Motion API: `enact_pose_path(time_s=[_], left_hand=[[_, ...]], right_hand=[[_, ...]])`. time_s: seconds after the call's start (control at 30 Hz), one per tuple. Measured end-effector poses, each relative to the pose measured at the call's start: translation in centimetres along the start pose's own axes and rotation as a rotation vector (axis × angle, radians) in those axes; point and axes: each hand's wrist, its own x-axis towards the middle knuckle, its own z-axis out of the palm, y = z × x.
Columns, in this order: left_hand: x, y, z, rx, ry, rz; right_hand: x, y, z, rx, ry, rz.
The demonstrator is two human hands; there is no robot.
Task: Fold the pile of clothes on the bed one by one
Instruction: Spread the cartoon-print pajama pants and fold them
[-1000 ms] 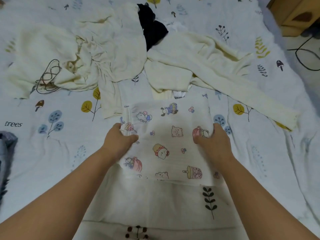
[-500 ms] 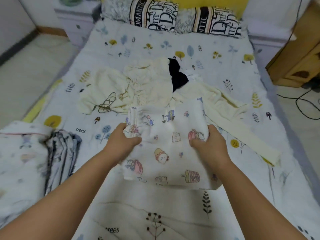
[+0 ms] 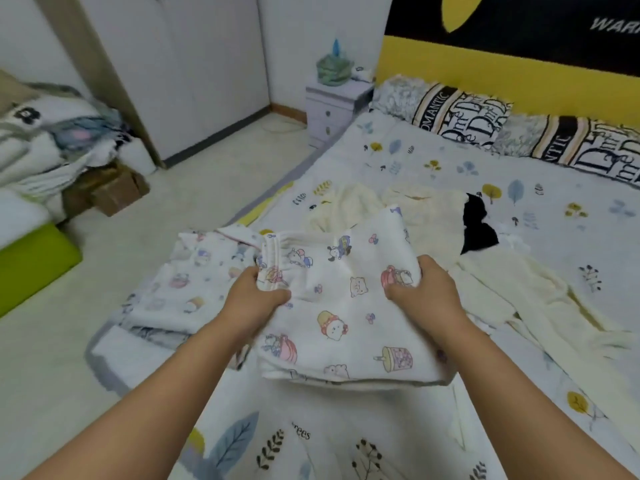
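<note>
I hold a folded white garment with cartoon prints [image 3: 341, 306] lifted above the bed [image 3: 540, 209]. My left hand [image 3: 254, 296] grips its left edge near the ribbed waistband, and my right hand [image 3: 424, 289] grips its right edge. Behind it lies the unfolded pile: cream clothes [image 3: 426, 209] with a black piece [image 3: 479, 226] among them, and a long cream garment [image 3: 512, 292] stretching to the right. To the left, at the bed's edge, sits a stack of folded clothes topped by a matching cartoon-print piece [image 3: 183, 282].
Two lettered pillows [image 3: 460, 112] line the head of the bed under a yellow and black headboard. A small nightstand [image 3: 330, 109] stands by the bed's far left corner. Floor, a wardrobe [image 3: 180, 71] and a heap of bedding [image 3: 52, 133] lie to the left.
Both hands lifted the folded cartoon-print garment off the bed and carried it leftward toward the folded stack. My view swung up and to the left.
</note>
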Motion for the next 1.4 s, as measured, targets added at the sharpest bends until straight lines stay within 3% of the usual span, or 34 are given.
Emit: enact_pose_path(time_s=[0.47, 0.73, 0.93, 1.03, 1.13, 1.2, 1.27, 1.33, 1.4], left_hand=[[2.6, -7.1, -13.1, -0.241, 0.326, -0.191], [9.5, -11.2, -14.5, -0.354, 0.468, -0.310], [14.1, -13.9, -13.5, -0.434, 0.583, -0.373], [15.2, -16.1, -13.0, -0.465, 0.595, -0.439], [15.8, -18.4, -13.1, -0.493, 0.512, -0.586], [15.9, -19.3, -13.9, -0.299, 0.537, -0.646], [16.1, -19.4, -15.2, 0.082, 0.606, -0.501], [16.9, -19.2, -16.1, 0.442, 0.644, -0.129], [18.5, -19.2, -16.3, 0.780, 0.535, 0.238]], right_hand=[[5.4, -10.9, 16.6, -0.301, -0.302, -0.236], [13.1, -14.5, 27.8, -0.552, -0.446, -0.333], [18.8, -15.2, 35.1, -0.611, -0.559, -0.390], [20.4, -14.0, 38.4, -0.659, -0.533, -0.418], [20.5, -11.2, 41.2, -0.856, -0.376, -0.442], [19.9, -9.5, 42.2, -0.908, -0.323, -0.360], [19.3, -8.2, 42.3, -0.911, -0.268, -0.262], [18.3, -7.0, 42.3, -0.907, -0.191, -0.199], [17.0, -5.8, 42.6, -0.902, -0.150, -0.172]])
